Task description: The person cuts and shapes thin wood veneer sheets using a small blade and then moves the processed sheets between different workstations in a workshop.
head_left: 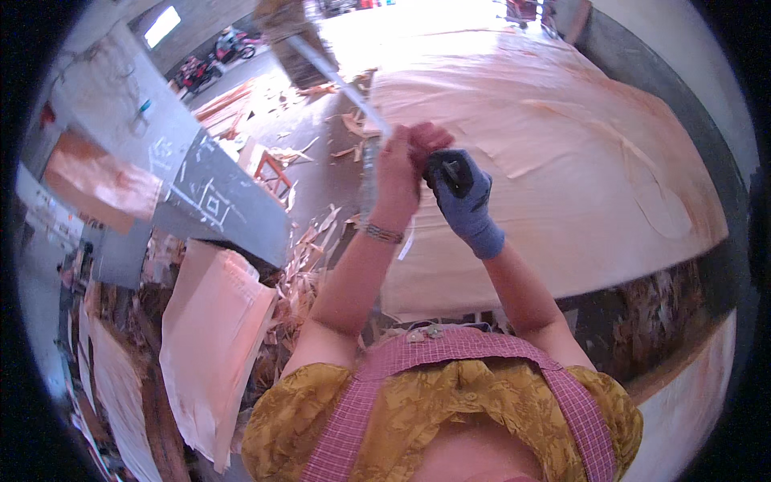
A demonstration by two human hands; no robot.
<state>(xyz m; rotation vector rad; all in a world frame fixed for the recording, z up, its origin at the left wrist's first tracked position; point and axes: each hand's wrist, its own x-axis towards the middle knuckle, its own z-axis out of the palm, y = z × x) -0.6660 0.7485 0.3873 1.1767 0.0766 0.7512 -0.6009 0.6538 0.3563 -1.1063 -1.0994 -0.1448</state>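
My left hand (pixel 397 170), bare and with a patterned band at the wrist, is raised in front of me. Its fingers look curled but are blurred. A long pale strip (pixel 337 80) runs from the upper left down to this hand and seems to be gripped there. Close against it is my right hand (pixel 464 197), in a blue-grey glove with black-coated fingers. Those fingers are closed, and what they hold, if anything, is hidden. Under my left wrist hangs a small white strip end (pixel 407 241). Behind both hands lies a broad stack of thin wood veneer sheets (pixel 562 177).
A grey wall panel with chalk marks (pixel 213 197) stands at left. Nearer are a smaller veneer stack (pixel 210 337) and heaped veneer scraps (pixel 309 269). A dark-wrapped upright shape (pixel 301 52) stands at the far left end of the strip; motorbikes (pixel 197 74) are parked beyond.
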